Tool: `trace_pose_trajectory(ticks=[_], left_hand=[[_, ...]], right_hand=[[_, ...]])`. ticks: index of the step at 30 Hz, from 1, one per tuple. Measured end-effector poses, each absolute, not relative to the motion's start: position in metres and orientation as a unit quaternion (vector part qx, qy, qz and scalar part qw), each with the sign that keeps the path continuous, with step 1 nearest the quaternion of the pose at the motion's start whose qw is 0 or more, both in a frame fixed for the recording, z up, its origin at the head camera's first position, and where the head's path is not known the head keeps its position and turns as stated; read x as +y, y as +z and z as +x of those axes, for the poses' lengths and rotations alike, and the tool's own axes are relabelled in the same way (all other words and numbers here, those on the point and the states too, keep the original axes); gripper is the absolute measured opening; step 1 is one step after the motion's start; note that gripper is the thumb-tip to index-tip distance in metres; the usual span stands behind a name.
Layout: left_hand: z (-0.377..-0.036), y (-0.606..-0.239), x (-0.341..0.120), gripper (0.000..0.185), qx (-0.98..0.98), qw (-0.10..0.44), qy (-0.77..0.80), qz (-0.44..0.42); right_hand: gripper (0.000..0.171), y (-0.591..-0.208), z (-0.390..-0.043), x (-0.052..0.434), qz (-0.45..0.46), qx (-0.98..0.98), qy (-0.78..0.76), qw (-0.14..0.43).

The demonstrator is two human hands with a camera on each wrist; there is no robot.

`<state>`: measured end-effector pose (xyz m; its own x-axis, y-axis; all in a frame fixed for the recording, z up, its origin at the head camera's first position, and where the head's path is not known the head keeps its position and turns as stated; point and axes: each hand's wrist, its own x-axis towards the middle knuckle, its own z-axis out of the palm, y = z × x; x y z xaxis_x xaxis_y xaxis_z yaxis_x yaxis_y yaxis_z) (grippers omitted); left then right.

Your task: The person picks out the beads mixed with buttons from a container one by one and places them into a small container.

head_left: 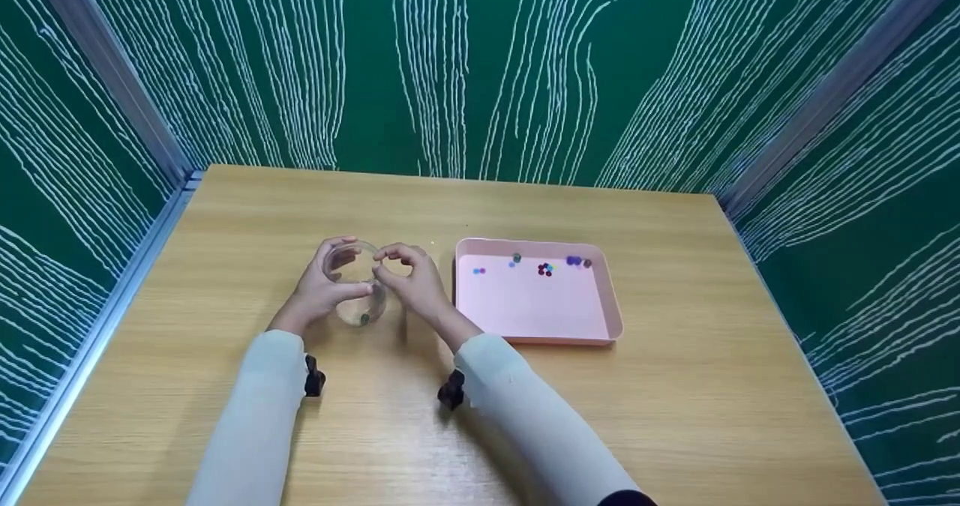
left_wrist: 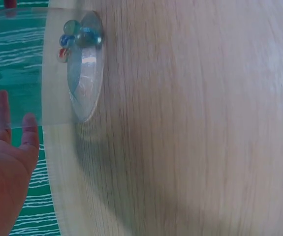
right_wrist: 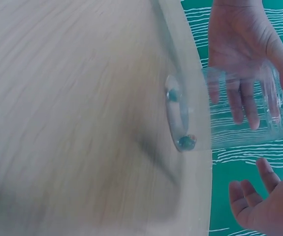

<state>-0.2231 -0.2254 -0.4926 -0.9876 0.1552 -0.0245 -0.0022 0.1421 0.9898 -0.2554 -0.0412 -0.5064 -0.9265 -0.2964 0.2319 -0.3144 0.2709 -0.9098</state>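
A clear jar (head_left: 351, 309) stands upright on the table, left of a pink tray. My left hand (head_left: 324, 285) grips its upper part, with the thumb in front and the fingers around the far side; in the right wrist view that left hand (right_wrist: 239, 54) shows through the clear wall. Several marbles (left_wrist: 82, 37) lie at the jar's bottom, greenish, blue and reddish. At the jar's rim is my right hand (head_left: 418, 285), thumb and forefinger brought close together. Whether anything is between those fingertips is hidden. In the right wrist view its other fingers (right_wrist: 252, 194) are loosely bent.
The pink tray (head_left: 525, 315) sits right of the jar, with a low raised rim. Inside, toward its far side, lie small red balls (head_left: 545, 270), purple balls (head_left: 574, 261) and a dark green marble (head_left: 517, 258). Green walls with white lines (head_left: 367, 79) border the wooden table (head_left: 675, 386).
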Motion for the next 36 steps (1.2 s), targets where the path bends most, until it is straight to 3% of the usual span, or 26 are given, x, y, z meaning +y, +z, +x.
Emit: trace_pose_trajectory(ticks=[6,18,30,36], left_hand=[[-0.223,-0.493,-0.224,0.081,0.754,0.063,0.652,0.049],[-0.224,-0.492,-0.224,0.082,0.755,0.058,0.652,0.045],[-0.234,-0.517,-0.230,0.084,0.764,0.044,0.643,0.035],[-0.231,-0.509,-0.229,0.084,0.762,0.048,0.645,0.038]], right_hand=[[0.023,-0.500,-0.253,-0.035,0.209,-0.814,0.542,0.007],[0.063,-0.488,-0.247,-0.021,0.230,-0.847,0.478,-0.018],[0.071,-0.477,-0.248,-0.006,0.241,-0.866,0.438,-0.022],[0.074,-0.472,-0.249,0.003,0.249,-0.872,0.421,-0.011]])
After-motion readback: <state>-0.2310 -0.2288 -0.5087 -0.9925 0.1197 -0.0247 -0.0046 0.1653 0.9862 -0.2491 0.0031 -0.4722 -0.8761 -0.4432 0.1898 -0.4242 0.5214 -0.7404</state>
